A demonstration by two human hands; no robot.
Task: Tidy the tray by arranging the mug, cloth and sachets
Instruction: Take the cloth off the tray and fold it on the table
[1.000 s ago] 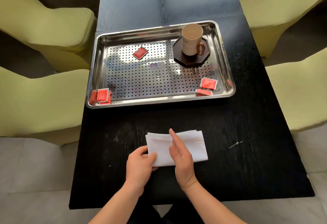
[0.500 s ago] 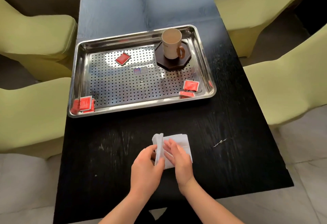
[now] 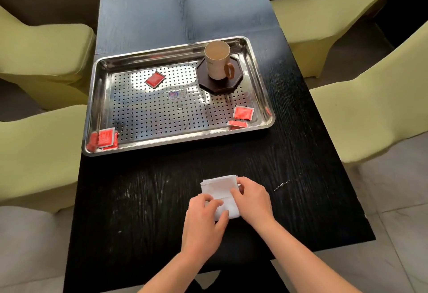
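While my left hand (image 3: 203, 215) and right hand (image 3: 253, 200) pinch it with curled fingers, the white cloth (image 3: 217, 188) lies folded small, layered edges showing.

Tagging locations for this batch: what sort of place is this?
Probably a café or lounge: a black table flanked by yellow-green covered chairs, with a steel tray holding a mug and red sachets.
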